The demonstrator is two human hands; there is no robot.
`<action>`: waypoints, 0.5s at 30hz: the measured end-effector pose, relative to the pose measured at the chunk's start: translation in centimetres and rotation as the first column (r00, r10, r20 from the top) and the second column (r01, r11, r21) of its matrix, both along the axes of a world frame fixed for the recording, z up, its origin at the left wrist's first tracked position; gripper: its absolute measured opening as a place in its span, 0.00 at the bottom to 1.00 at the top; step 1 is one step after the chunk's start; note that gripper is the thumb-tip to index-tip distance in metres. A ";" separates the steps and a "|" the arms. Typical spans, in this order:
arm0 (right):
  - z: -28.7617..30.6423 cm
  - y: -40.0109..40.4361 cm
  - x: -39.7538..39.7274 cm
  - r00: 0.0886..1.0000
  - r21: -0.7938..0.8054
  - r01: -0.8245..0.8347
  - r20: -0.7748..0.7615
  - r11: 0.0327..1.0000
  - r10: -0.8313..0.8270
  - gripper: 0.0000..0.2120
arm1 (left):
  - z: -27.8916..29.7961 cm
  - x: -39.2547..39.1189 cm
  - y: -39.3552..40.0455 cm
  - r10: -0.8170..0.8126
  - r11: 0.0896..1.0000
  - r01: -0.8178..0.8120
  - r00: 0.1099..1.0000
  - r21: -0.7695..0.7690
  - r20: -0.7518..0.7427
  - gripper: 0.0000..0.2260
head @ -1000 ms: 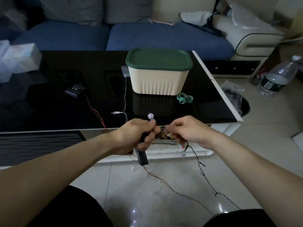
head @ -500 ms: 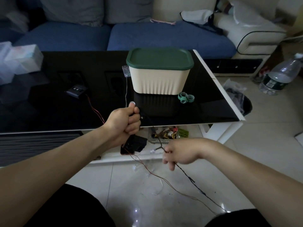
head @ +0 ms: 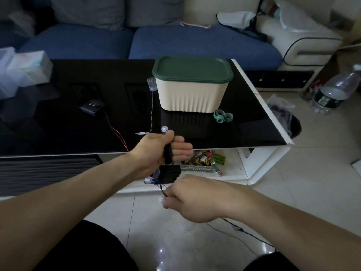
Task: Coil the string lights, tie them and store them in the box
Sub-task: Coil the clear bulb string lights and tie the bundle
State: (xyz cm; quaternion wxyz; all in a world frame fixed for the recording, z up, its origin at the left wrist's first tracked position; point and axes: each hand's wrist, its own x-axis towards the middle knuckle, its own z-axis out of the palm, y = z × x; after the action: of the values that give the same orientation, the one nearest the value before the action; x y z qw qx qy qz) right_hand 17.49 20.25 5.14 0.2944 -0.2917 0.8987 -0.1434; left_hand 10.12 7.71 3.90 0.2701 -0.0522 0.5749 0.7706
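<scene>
On the black table top (head: 58, 124) to the far left sits a small dark battery pack (head: 92, 107) with a red wire (head: 115, 132) running off toward the near edge; it belongs to another strand and lies untouched. Next along, a clear battery case (head: 152, 84) leans beside the box (head: 192, 85), its thin wire dropping down the glass.

Over the table's near edge, the left hand (head: 158, 149) is a fist raised upright, fingers curled round a dark bundle of the string lights (head: 167, 153), with one small round bulb (head: 164, 129) poking out above the thumb. A black battery pack (head: 168, 174) hangs just below that fist, another bulb beside it. The lights look light and floppy, thin wire that tangles easily, and the bulbs seem fragile, so I would take hold of the wire between bulbs, not the bulbs themselves, and keep the pack from swinging.

Lower and to the right, the right hand (head: 192, 200) is knuckles-up, pinching the black wire just below the pack, forearm angled in from the lower right. Loose wire trails behind it across the tiled floor (head: 293, 202), so much remains to coil.

The box stands on the table with its green lid (head: 192, 68) on; green ties (head: 222, 116) lie just beside its base.
</scene>
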 end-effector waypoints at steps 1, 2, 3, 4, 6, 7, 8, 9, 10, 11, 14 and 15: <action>0.2 0.1 -0.1 0.999 -0.065 0.038 -0.023 0.997 -0.040 0.16 | -0.2 0.1 0.0 -0.054 0.998 0.055 0.998 -0.019 0.011 0.16; 0.5 0.4 -0.2 0.995 -0.137 0.089 -0.032 0.987 -0.095 0.19 | -0.4 0.3 -0.1 -0.122 0.991 0.123 0.992 -0.050 0.019 0.16; 0.7 0.7 -0.4 0.989 -0.200 0.132 -0.045 0.971 -0.144 0.20 | -0.5 0.6 -0.2 -0.192 0.976 0.193 0.981 -0.098 0.016 0.15; 0.9 1.0 -0.7 0.981 -0.252 0.159 -0.066 0.955 -0.181 0.20 | -0.6 0.9 -0.2 -0.251 0.957 0.250 0.968 -0.147 0.008 0.15; 1.2 2.0 -1.3 0.957 -0.333 0.207 -0.125 0.920 -0.261 0.18 | -0.6 1.4 0.0 -0.333 0.925 0.330 0.943 -0.188 0.012 0.14; 1.3 2.5 -1.5 0.937 -0.371 0.242 -0.151 0.897 -0.315 0.17 | -0.6 1.6 0.1 -0.369 0.912 0.367 0.929 -0.182 0.026 0.14; 1.3 3.1 -1.9 0.915 -0.407 0.274 -0.170 0.872 -0.367 0.17 | -0.4 1.7 0.3 -0.408 0.896 0.408 0.912 -0.174 0.040 0.13; 1.2 3.6 -2.2 0.892 -0.440 0.300 -0.186 0.846 -0.413 0.17 | -0.4 1.7 0.3 -0.447 0.877 0.448 0.893 -0.175 0.049 0.14; 1.2 4.1 -2.5 0.869 -0.468 0.328 -0.192 0.820 -0.457 0.16 | -0.3 1.6 0.3 -0.479 0.857 0.480 0.876 -0.188 0.052 0.15; 1.3 4.6 -2.6 0.850 -0.490 0.362 -0.177 0.793 -0.497 0.15 | -0.3 1.4 0.2 -0.500 0.841 0.498 0.865 -0.209 0.050 0.16; 1.0 5.7 -3.1 0.818 -0.470 0.449 -0.125 0.760 -0.561 0.15 | -0.4 1.0 0.1 -0.532 0.817 0.524 0.846 -0.238 0.036 0.18; 0.7 6.0 -3.2 0.814 -0.440 0.468 -0.124 0.767 -0.568 0.17 | -0.5 1.0 0.1 -0.548 0.812 0.544 0.835 -0.210 0.045 0.21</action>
State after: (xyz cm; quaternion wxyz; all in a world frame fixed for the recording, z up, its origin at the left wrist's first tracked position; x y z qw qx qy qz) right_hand 14.30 26.26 5.83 0.0632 -0.0983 0.9267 -0.3571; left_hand 11.08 7.79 3.42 0.4676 0.0929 0.6476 0.5945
